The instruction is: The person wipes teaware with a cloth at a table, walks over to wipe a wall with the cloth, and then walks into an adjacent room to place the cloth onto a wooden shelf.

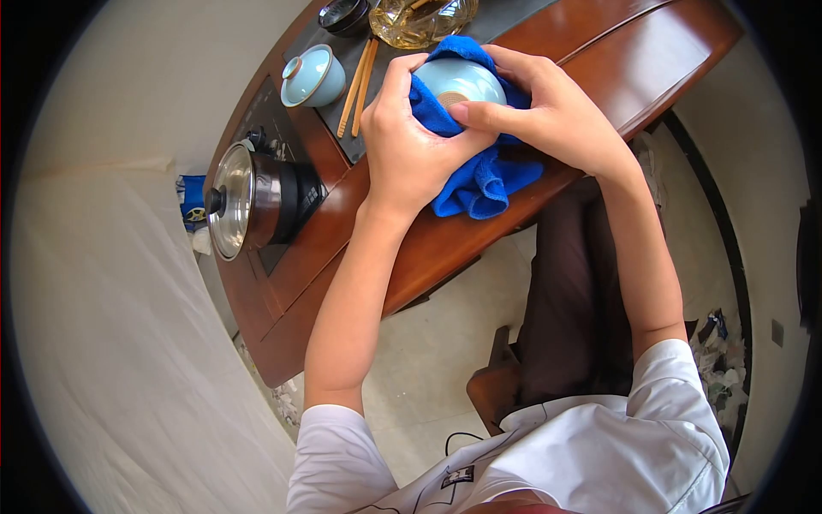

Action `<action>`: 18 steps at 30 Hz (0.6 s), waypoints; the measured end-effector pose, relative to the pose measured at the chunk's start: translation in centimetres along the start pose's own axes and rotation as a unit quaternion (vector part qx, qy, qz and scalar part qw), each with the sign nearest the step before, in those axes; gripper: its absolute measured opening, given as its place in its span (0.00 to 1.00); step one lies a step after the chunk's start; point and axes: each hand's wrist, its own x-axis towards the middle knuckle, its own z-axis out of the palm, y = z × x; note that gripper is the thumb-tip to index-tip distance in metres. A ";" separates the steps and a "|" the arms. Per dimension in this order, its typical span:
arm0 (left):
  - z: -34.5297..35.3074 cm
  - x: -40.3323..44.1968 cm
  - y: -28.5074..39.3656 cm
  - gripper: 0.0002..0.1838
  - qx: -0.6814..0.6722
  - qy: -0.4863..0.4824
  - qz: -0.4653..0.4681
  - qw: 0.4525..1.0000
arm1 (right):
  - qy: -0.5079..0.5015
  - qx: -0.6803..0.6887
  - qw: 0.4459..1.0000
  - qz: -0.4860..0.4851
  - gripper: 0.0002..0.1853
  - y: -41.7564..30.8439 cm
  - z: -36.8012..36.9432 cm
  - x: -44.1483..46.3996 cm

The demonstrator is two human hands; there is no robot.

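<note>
Both hands grip a rounded, pale blue ceramic tea vessel (467, 79) wrapped partly in a blue cloth (484, 184). On the vessel's near side shows a tan, ridged round patch. My left hand (411, 146) closes round its left side, over the cloth. From the right, my right hand (552, 107) curves round it, with the thumb lying across the tan patch. The cloth pokes up behind the vessel and hangs below my hands, over the table's front edge. Some fingertips are hidden behind the vessel and cloth.
Left of my hands, wooden tongs (358, 86) lie on the dark tea tray beside a pale blue lidded bowl (313, 75). Farther back are a clear amber glass dish (419, 21) and dark cups (342, 14). A glass-lidded metal pot (244, 201) stands at the wooden table's (300, 317) left end.
</note>
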 end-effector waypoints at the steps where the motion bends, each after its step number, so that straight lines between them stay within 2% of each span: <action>1: 0.0 0.0 0.2 0.34 0.008 -0.001 0.008 1.000 | 0.002 -0.003 1.000 -0.004 0.33 0.0 0.0 0.0; 14: 0.0 0.0 0.7 0.34 0.033 0.002 0.024 0.999 | 0.011 -0.001 1.000 0.010 0.31 -0.2 0.2 -0.1; 18: 0.1 -0.1 0.7 0.34 0.008 -0.003 0.002 1.000 | -0.037 -0.023 0.998 0.038 0.29 -0.9 -0.5 -0.2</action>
